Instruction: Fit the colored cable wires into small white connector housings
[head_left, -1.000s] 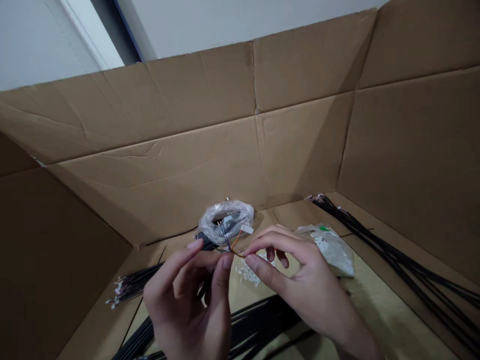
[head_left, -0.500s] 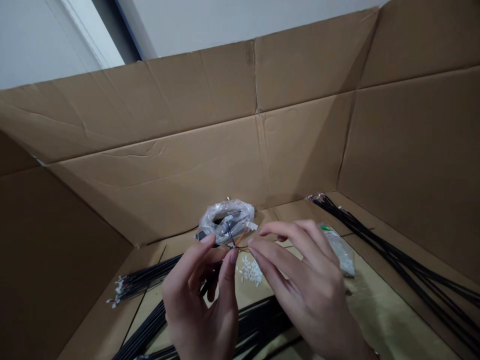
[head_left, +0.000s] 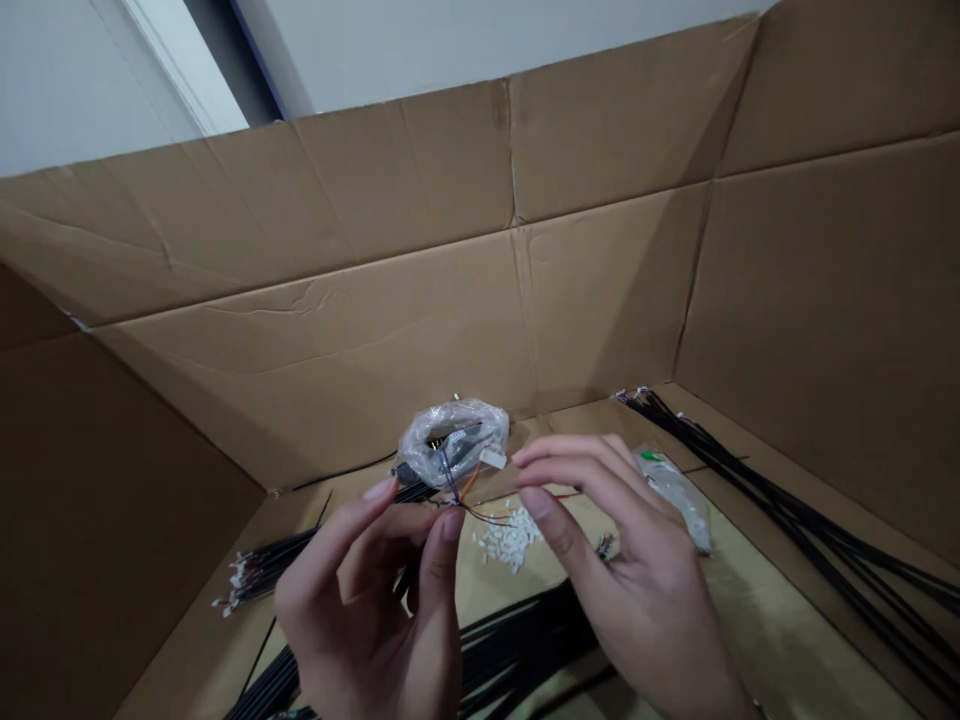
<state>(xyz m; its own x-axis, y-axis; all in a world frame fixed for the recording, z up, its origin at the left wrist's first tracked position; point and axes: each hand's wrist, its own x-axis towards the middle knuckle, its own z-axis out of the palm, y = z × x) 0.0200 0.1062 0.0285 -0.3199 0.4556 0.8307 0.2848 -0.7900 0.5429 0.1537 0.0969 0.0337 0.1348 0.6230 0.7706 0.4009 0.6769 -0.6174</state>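
Observation:
My left hand (head_left: 382,590) pinches the end of a black cable between thumb and fingers. Thin coloured wires (head_left: 470,490) fan out from the pinch, dark blue ones upward, orange and darker ones to the right. A small white connector (head_left: 492,458) sits at the tip of the orange wire. Just right of these wires is my right hand (head_left: 626,545), its thumb and fingers apart and no held thing visible. A short red piece, too small to name, shows between its thumb and fingers. Below the wires lies a pile of small white pieces (head_left: 508,540).
Behind the hands is a clear plastic bag (head_left: 420,440) with dark contents. Black cable bundles lie at left (head_left: 277,560), right (head_left: 750,490) and under the hands (head_left: 517,640). A flat plastic bag (head_left: 679,500) rests at right. Cardboard walls (head_left: 375,330) enclose the surface.
My left hand has moved slightly left and down with the cable end. The thumb and fingers of my right hand have spread, and the wires between the hands show more clearly.

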